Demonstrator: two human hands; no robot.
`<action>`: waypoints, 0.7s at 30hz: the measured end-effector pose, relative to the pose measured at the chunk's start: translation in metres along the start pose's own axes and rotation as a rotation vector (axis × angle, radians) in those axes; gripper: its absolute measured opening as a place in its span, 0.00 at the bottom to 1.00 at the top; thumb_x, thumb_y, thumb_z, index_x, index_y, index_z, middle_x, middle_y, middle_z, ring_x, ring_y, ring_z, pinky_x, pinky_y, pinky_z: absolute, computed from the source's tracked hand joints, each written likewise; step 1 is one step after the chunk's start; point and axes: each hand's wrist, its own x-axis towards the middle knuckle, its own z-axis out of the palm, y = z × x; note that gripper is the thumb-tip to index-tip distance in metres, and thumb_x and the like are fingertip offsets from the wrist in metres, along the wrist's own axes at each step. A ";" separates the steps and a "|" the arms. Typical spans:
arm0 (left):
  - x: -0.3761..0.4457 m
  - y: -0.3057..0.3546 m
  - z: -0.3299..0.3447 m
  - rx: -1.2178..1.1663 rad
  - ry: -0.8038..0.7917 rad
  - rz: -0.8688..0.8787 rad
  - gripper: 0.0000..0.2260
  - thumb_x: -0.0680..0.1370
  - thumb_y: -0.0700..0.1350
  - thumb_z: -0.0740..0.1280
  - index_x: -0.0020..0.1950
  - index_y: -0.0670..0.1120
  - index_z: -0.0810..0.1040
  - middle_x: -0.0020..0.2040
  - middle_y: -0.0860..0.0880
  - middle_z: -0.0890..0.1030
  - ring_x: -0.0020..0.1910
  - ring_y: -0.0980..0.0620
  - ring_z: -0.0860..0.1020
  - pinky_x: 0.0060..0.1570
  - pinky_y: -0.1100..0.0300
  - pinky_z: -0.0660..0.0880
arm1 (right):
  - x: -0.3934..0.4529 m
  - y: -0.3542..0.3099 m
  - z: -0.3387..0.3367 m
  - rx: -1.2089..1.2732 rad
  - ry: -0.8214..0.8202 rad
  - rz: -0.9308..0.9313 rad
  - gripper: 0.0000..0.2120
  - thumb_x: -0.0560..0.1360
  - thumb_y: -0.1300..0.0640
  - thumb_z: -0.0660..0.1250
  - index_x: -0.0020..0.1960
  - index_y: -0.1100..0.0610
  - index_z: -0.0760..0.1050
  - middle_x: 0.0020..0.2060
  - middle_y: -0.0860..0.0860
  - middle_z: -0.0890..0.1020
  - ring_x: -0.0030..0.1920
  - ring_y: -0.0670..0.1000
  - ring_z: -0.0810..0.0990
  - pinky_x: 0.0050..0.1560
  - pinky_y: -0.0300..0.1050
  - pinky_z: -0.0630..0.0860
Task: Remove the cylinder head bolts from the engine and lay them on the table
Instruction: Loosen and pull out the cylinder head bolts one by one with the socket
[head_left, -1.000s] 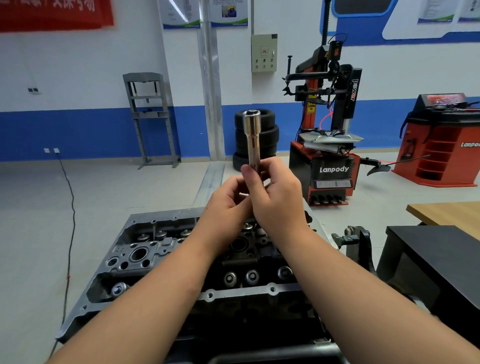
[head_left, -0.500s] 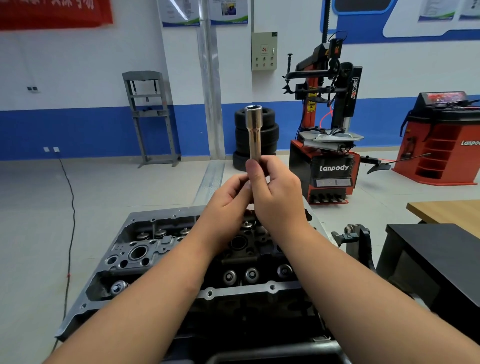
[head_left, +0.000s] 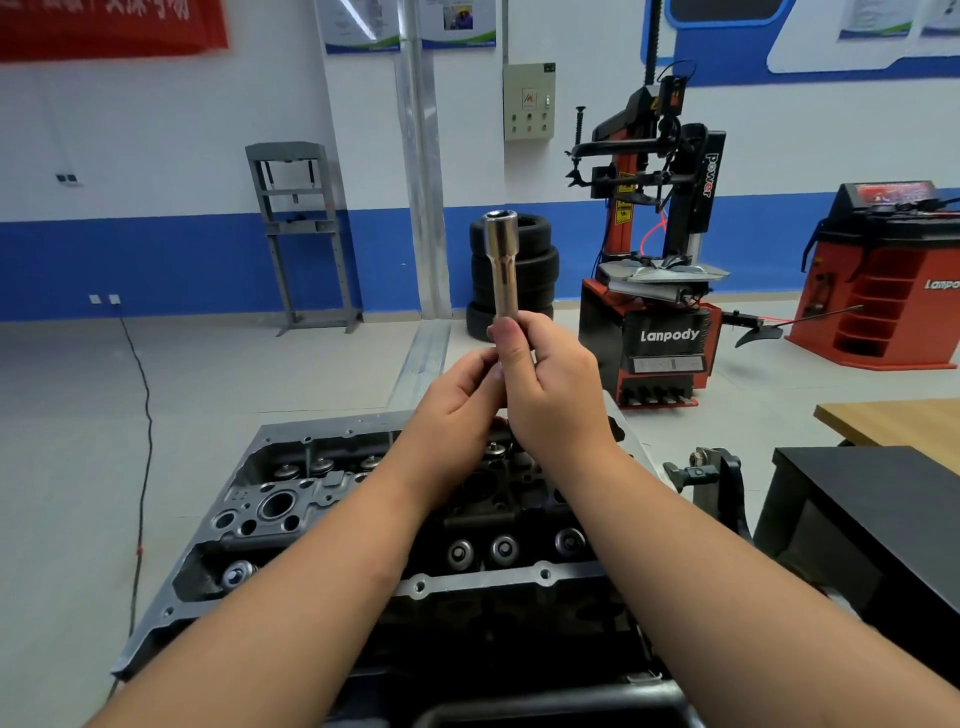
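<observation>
You are standing in a workshop with a white and blue wall, a pale floor, and the engine sitting directly below you at the bottom centre of the view. Its cylinder head is lying open, dark and greasy, with round metal fittings showing in rows across it. The cylinder head bolts cannot be picked out with certainty among those fittings.

Above the engine you are holding a long chrome socket upright, its open end pointing up. Your right hand is wrapping around its lower end, thumb pressing along the front. Your left hand is closing in beside it from the left, fingertips touching the same lower end, so both hands are gripping the tool at its base. The socket is rising well clear of your knuckles, apart from the engine beneath.

To your right, a dark table is standing near the engine, with a wooden tabletop just behind it. Farther back, a stack of tyres is resting by the wall, a red and black tyre changer is standing to its right, and a grey press frame is standing to the left.
</observation>
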 end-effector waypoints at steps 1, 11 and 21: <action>0.000 0.000 0.000 0.020 0.006 0.010 0.11 0.87 0.50 0.61 0.64 0.50 0.80 0.52 0.54 0.87 0.52 0.57 0.85 0.47 0.64 0.80 | 0.000 -0.001 0.000 0.002 -0.002 -0.001 0.16 0.82 0.48 0.58 0.49 0.57 0.79 0.39 0.48 0.80 0.44 0.49 0.78 0.44 0.44 0.74; 0.001 0.001 -0.001 0.008 0.012 0.018 0.09 0.85 0.51 0.63 0.61 0.55 0.80 0.54 0.54 0.87 0.54 0.56 0.85 0.48 0.62 0.82 | 0.000 -0.001 -0.001 0.013 -0.010 0.027 0.12 0.80 0.47 0.60 0.49 0.54 0.77 0.41 0.47 0.81 0.45 0.50 0.79 0.46 0.49 0.77; 0.002 -0.005 -0.004 0.085 0.053 0.073 0.06 0.84 0.48 0.69 0.60 0.55 0.81 0.52 0.53 0.87 0.51 0.54 0.85 0.48 0.56 0.84 | 0.000 0.000 -0.003 0.045 0.030 0.045 0.07 0.76 0.45 0.68 0.44 0.42 0.70 0.36 0.43 0.78 0.36 0.43 0.77 0.37 0.31 0.70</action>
